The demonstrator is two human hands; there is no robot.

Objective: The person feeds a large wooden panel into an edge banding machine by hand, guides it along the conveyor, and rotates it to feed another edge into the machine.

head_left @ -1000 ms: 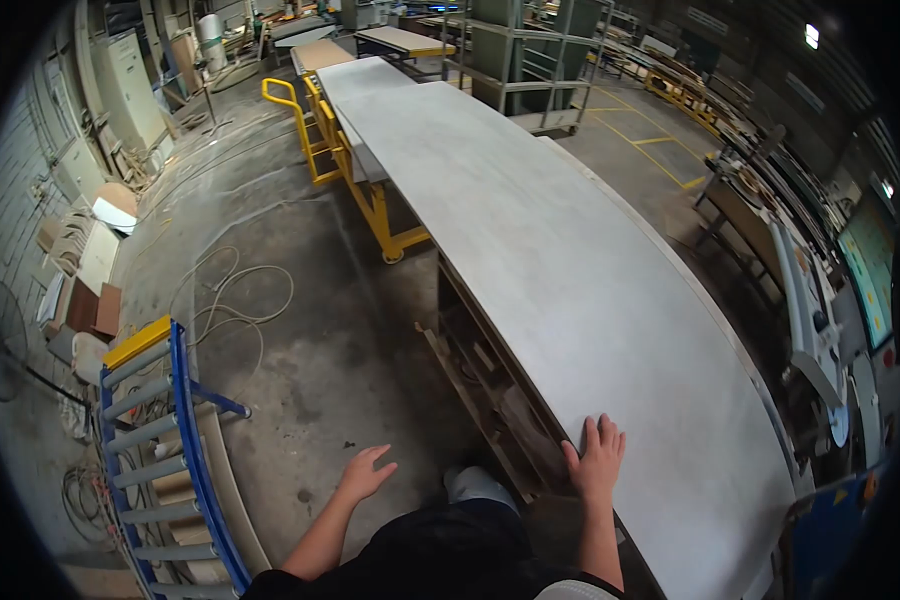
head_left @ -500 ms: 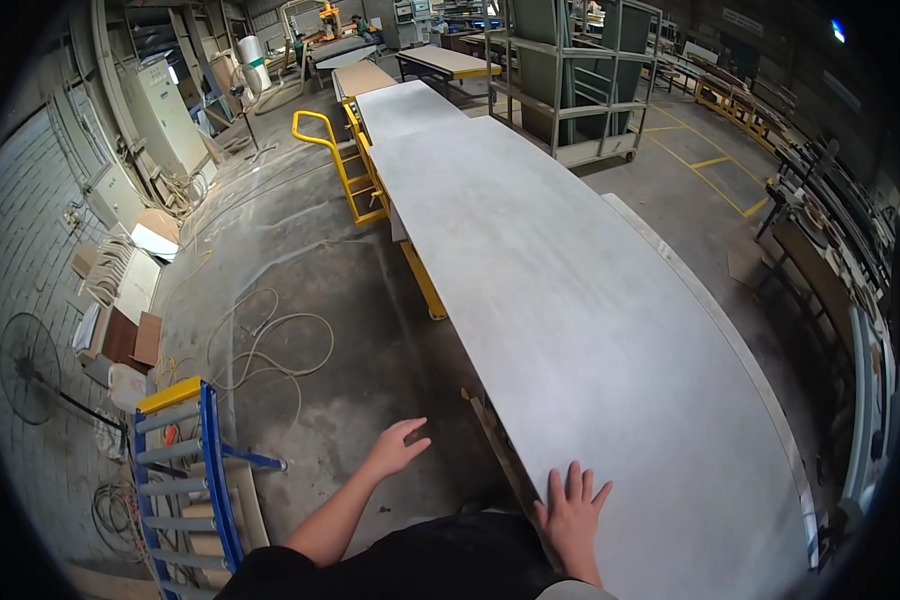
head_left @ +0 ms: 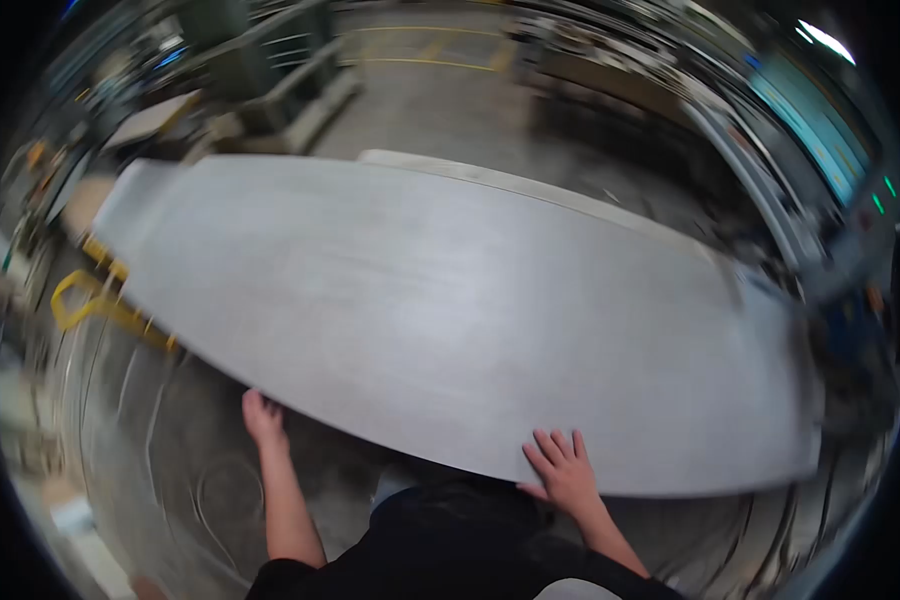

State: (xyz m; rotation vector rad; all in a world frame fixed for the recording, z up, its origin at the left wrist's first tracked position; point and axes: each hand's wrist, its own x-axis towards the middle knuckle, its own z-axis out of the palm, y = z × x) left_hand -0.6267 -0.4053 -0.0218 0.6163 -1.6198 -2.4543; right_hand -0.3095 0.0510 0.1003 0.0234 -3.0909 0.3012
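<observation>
A large, pale grey flat panel stretches across the view in front of me. My right hand lies on its near edge, fingers spread flat on the surface. At the panel's near edge, farther left, is my left hand, touching or very close to it. Motion blur and the edge hide how its fingers are bent. A lighter strip runs along the panel's far side.
A yellow trolley handle stands at the panel's left end. Beyond the far side are a metal rack, yellow floor lines and a bench with stacked material. A machine with green lights is at right.
My view has swung to the right, so the panel now lies crosswise. My left hand has gone from hanging over the floor to the panel's edge. My right hand stays on the panel.
</observation>
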